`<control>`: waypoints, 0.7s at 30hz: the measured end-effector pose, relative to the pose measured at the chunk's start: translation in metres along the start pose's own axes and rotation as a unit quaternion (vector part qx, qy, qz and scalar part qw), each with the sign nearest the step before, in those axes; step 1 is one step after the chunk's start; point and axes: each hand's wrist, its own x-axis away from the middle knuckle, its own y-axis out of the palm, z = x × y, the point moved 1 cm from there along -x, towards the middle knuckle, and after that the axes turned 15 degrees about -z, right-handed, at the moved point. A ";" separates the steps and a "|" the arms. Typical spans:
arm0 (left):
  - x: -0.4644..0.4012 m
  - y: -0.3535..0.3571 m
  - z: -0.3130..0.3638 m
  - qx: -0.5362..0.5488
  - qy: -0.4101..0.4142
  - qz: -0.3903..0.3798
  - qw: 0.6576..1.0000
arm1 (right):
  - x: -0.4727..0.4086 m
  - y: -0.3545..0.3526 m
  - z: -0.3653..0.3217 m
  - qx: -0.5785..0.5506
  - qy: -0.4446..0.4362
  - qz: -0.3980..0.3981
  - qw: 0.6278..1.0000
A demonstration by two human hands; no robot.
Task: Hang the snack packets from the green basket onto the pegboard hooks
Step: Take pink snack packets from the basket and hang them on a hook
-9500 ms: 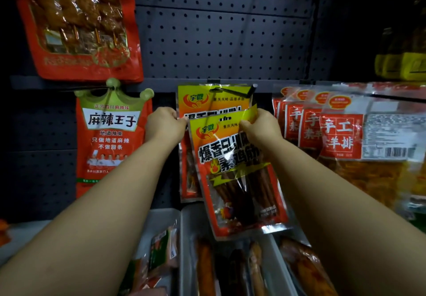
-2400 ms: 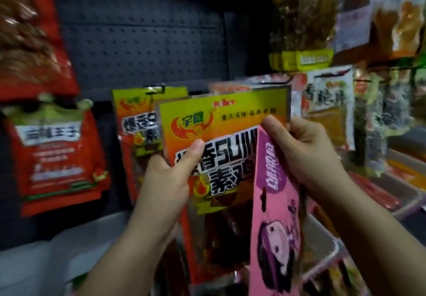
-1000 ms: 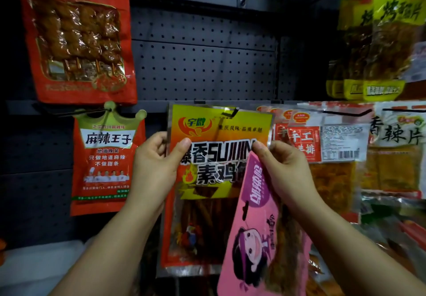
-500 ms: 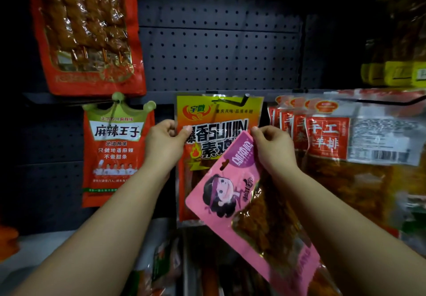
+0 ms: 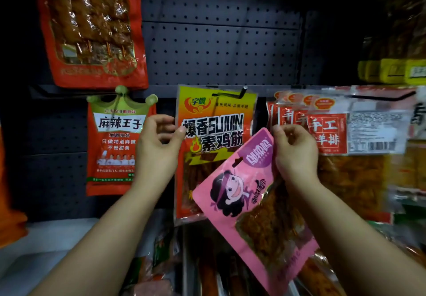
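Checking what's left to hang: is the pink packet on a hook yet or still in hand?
In hand. The right hand pinches the pink packet by its top corner; it hangs tilted, its hang hole free, below the hook.

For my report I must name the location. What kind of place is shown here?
Most likely a snack aisle in a shop. A dark pegboard carries hooks with hanging packets, such as the yellow-topped packet; the packets at right show a barcode.
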 end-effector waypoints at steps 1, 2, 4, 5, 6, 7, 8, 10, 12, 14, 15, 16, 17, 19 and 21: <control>0.010 -0.001 0.005 0.005 0.013 -0.020 1.000 | 0.004 -0.004 -0.004 -0.005 -0.006 0.014 1.000; 0.021 -0.001 0.011 0.012 0.022 -0.045 0.999 | 0.008 -0.007 -0.008 -0.010 -0.014 0.031 0.999; 0.040 -0.001 0.022 0.032 0.031 -0.091 0.995 | 0.014 -0.012 -0.016 -0.020 -0.022 0.061 0.998; 0.048 -0.001 0.027 0.051 0.029 -0.109 0.992 | 0.017 -0.014 -0.019 -0.022 -0.021 0.075 0.997; 0.054 -0.001 0.033 0.077 0.025 -0.129 0.988 | 0.020 -0.014 -0.022 -0.023 -0.017 0.088 0.996; 0.060 -0.001 0.038 0.103 0.022 -0.155 0.982 | 0.023 -0.014 -0.026 -0.020 -0.011 0.101 0.995; 0.065 -0.002 0.041 0.120 0.018 -0.185 0.975 | 0.026 -0.014 -0.029 -0.017 -0.004 0.114 0.993; 0.074 0.000 0.046 0.111 0.005 -0.238 0.965 | 0.034 -0.014 -0.033 -0.019 0.006 0.136 0.990; 0.078 0.002 0.045 0.082 -0.012 -0.234 0.969 | 0.043 -0.016 -0.037 -0.037 0.007 0.150 0.988; 0.077 0.001 0.044 0.097 -0.026 -0.202 0.974 | 0.054 -0.018 -0.042 -0.078 -0.003 0.132 0.988; 0.076 -0.001 0.045 0.106 -0.025 -0.191 0.976 | 0.060 -0.020 -0.045 -0.112 -0.011 0.103 0.988; 0.075 -0.004 0.047 0.107 -0.014 -0.184 0.977 | 0.067 -0.022 -0.050 -0.146 -0.020 0.061 0.987; 0.075 -0.006 0.048 0.108 0.000 -0.181 0.978 | 0.074 -0.025 -0.054 -0.171 -0.034 0.011 0.985; 0.076 -0.013 0.055 0.120 0.022 -0.169 0.978 | 0.085 -0.033 -0.063 -0.177 -0.067 -0.076 0.979; 0.074 -0.021 0.064 0.121 0.052 -0.140 0.981 | 0.093 -0.041 -0.073 -0.161 -0.099 -0.125 0.974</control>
